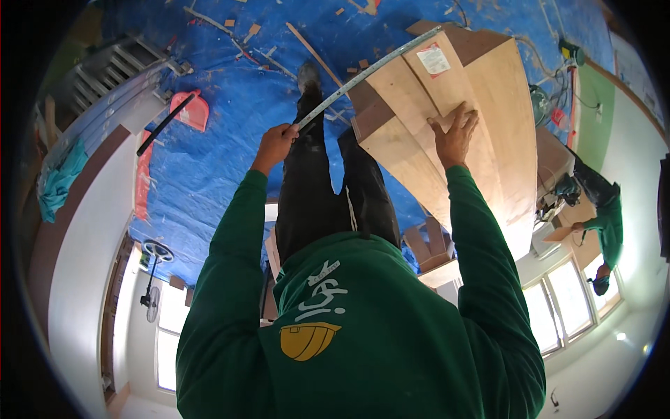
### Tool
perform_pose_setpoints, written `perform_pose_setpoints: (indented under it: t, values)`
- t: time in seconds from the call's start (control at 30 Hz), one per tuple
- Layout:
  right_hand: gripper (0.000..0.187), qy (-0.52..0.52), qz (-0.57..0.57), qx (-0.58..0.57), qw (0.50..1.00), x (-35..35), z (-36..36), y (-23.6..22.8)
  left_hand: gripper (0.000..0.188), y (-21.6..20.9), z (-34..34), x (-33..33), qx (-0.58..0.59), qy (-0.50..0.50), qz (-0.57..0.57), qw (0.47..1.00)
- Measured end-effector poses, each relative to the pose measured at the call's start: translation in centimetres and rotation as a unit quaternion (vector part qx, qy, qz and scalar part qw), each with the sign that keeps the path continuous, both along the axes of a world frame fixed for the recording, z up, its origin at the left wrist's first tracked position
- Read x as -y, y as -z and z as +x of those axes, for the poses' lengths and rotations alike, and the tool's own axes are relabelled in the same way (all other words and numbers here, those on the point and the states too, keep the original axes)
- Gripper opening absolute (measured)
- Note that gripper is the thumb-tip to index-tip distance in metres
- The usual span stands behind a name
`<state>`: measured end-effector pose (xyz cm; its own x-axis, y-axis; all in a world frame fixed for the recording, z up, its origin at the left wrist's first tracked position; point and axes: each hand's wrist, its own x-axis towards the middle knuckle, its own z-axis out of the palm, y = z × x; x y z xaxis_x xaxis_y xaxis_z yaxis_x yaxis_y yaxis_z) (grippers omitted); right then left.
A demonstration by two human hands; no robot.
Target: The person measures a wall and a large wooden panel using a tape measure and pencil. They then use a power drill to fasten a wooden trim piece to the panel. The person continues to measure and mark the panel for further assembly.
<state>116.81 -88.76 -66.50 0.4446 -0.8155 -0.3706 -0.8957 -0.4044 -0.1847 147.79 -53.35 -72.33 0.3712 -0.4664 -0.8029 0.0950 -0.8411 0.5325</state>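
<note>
Long, thin silver-grey metal strip (370,75) is held near one end by the left hand (277,145); left grip is clamped on it, left of the wood. Strip is angled up and right, far end by the upper edge of the flat, light-brown wooden panels (488,91). Strip-to-panel contact can't be told. Panels are overlapped like a fan, right of the legs. Right hand (456,135) is laid on top of them, right grip apart, fingers spread. White-and-red paper label (434,61) is carried on one panel, just beyond that hand. Floor is covered by a blue plastic sheet (216,167); red plastic dustpan (199,112) is seen on it at left. Far right: flat brown piece (557,235) is held by a green-sleeved co-worker (611,223).
</note>
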Motion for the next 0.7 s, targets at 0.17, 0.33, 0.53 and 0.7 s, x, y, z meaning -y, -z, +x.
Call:
perform_pose_setpoints:
  t: [0.17, 0.33, 0.53, 0.7]
  values:
    - [0.109, -0.008, 0.002, -0.004, 1.000, 0.2, 0.0, 0.0, 0.046, -0.5, -1.6, -0.1, 0.001, -0.025, -0.001, 1.000]
    - [0.111, -0.008, -0.003, -0.011, 1.000, 0.1, -0.1, 0.2, 0.044, -0.6, -1.7, -0.2, 0.037, -0.014, 0.020, 0.999]
    - [0.111, -0.009, -0.003, -0.015, 1.000, 0.1, 0.0, 0.3, 0.046, -0.6, -1.7, -0.3, 0.045, -0.008, 0.030, 0.999]
    - [0.112, -0.014, -0.012, 0.000, 1.000, 0.1, -0.5, 0.5, 0.046, -1.5, -1.4, 0.3, 0.045, -0.002, 0.033, 0.998]
